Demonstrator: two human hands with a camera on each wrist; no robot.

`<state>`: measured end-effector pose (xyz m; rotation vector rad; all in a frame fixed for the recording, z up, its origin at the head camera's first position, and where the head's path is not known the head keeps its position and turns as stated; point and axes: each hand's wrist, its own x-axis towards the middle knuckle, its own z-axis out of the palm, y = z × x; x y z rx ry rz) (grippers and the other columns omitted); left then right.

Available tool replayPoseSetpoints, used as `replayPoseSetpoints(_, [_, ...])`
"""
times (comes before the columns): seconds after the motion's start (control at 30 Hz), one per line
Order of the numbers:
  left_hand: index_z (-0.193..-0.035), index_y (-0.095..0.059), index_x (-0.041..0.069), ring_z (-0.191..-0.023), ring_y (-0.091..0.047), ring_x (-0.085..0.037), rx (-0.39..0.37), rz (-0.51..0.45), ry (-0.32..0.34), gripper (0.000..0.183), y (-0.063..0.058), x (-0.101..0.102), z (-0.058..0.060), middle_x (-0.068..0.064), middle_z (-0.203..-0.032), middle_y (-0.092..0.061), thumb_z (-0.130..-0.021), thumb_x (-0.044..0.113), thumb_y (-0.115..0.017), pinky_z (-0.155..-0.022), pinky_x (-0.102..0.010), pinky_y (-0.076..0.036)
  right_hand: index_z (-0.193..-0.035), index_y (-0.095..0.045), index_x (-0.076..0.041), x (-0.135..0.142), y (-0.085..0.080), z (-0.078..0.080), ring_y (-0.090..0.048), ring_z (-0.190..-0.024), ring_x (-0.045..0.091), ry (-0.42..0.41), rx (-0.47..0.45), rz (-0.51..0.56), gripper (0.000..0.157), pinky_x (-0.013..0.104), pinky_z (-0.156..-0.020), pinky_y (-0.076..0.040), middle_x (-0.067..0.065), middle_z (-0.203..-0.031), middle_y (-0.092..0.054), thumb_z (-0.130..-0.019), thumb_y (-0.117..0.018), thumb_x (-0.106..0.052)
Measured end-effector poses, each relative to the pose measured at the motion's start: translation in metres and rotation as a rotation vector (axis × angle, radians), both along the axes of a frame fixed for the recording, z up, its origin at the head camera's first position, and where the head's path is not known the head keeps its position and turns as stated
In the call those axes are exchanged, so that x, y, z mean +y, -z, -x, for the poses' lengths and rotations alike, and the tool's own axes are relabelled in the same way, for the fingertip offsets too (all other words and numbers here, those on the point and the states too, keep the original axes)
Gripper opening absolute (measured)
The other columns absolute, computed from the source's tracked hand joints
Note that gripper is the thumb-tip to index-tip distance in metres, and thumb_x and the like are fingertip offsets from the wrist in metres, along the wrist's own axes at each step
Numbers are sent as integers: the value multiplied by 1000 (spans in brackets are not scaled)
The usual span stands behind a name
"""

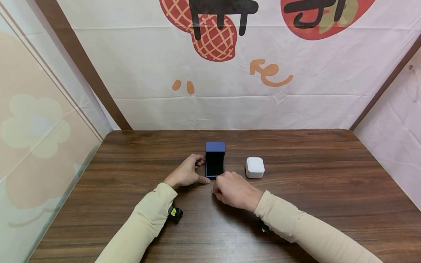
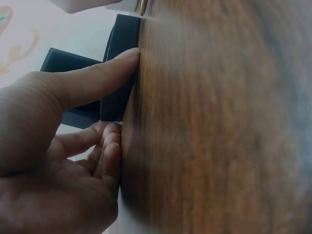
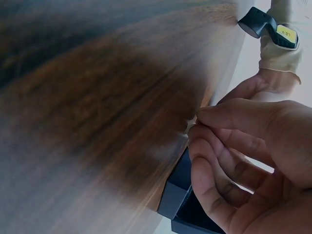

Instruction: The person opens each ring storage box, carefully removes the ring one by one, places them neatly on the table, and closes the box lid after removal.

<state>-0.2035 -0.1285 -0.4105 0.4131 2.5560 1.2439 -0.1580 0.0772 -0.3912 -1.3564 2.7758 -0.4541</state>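
Note:
A small blue ring box [image 1: 215,147] stands on the table with its lid raised and a black inside. My left hand [image 1: 189,171] holds it at the near left corner, thumb along the front and curled fingers against the left side. Just in front of the box, my right hand [image 1: 235,190] pinches a small ring between thumb and index finger. The gold-coloured edge of the ring [image 2: 144,7] shows at the top of the left wrist view. In the right wrist view the fingertips [image 3: 202,117] cover most of the ring [image 3: 188,126].
A closed white box [image 1: 254,167] with rounded corners stands right of the blue one, beyond the right forearm. The brown wooden table [image 1: 115,190] ends at a printed cloth wall [image 1: 148,113] behind. Both wrists wear black cameras [image 1: 175,214].

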Motion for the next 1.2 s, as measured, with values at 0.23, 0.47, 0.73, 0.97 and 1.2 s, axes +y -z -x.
replayPoseSetpoints(0.23, [-140,-46,-11,-117,-49,-32,-1,-9,4,80,1,0,-1,-19,-126,-52,-77,9,-90,-103,-46,-43,-57,-55,-20,-1,0,-1,-40,-55,5,-14,38,-22,37,23,-47,-37,-13,-58,-42,-84,-75,-4])
replayPoseSetpoints(0.47, [-141,-45,-12,-117,-50,-32,5,-11,6,81,1,0,-1,-20,-127,-51,-77,9,-90,-102,-46,-43,-63,-67,-17,-1,0,-2,-49,-57,4,-1,20,-19,27,22,-50,-44,-11,-61,-55,-86,-75,-4])
replayPoseSetpoints(0.73, [-141,-46,-12,-117,-50,-33,13,-8,13,80,2,0,-1,-20,-127,-51,-77,9,-90,-103,-46,-43,-73,-77,-14,-2,-1,-2,-61,-63,7,5,7,-26,17,24,-56,-51,-7,-71,-68,-88,-76,-5])
replayPoseSetpoints(0.97, [-141,-46,-12,-117,-50,-32,11,-3,7,81,1,0,0,-20,-126,-52,-76,9,-90,-102,-46,-43,-63,-67,-17,-2,-2,-1,-45,-56,3,-2,3,-14,28,22,-49,-41,-12,-60,-51,-87,-75,-4])
replayPoseSetpoints(1.2, [-139,-47,-12,-116,-50,-32,15,1,14,79,-1,0,0,-19,-125,-52,-76,10,-90,-102,-46,-43,-73,-77,-14,2,-2,-1,-58,-64,6,14,-25,18,16,23,-57,-50,-9,-68,-65,-86,-77,-6])
